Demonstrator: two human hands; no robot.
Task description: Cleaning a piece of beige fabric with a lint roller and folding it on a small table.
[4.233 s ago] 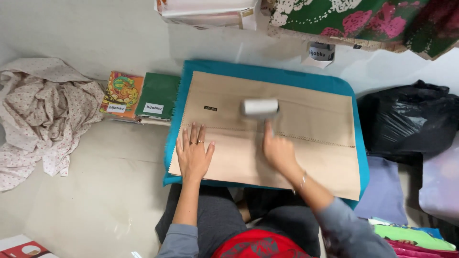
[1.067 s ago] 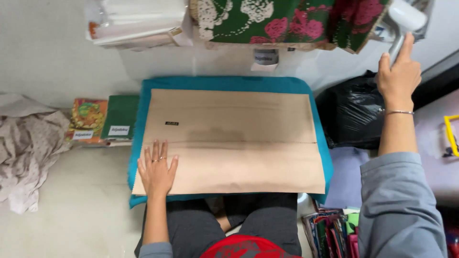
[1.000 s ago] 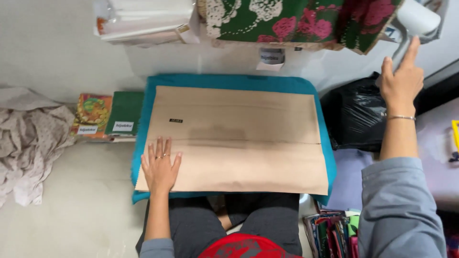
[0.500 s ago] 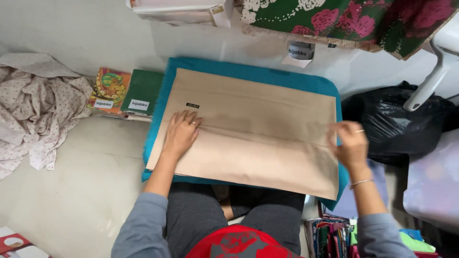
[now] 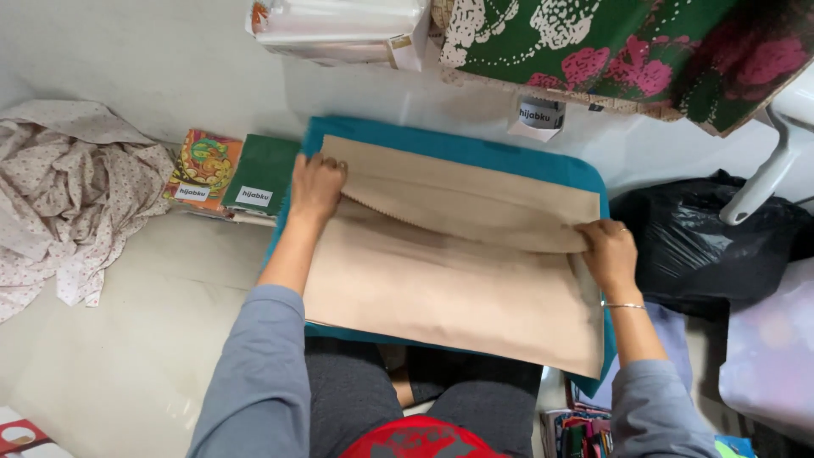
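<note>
A folded tan cloth (image 5: 458, 271) lies across a teal padded mat (image 5: 475, 148) on the pale floor (image 5: 127, 356), its long axis running left to right before the seated person. The left hand (image 5: 315, 185) is closed on the cloth's far-left corner, the right hand (image 5: 608, 253) pinches the flap's right end — between them an upper flap with a scalloped edge stands lifted off the layer beneath. Left of the mat sit two flat packets, one orange-patterned (image 5: 203, 170), one green (image 5: 261, 174); further left lies a crumpled dotted cream cloth (image 5: 68, 195). A black plastic bag (image 5: 712, 246) crowds the mat's right edge — bare floor lies to the near left.
</note>
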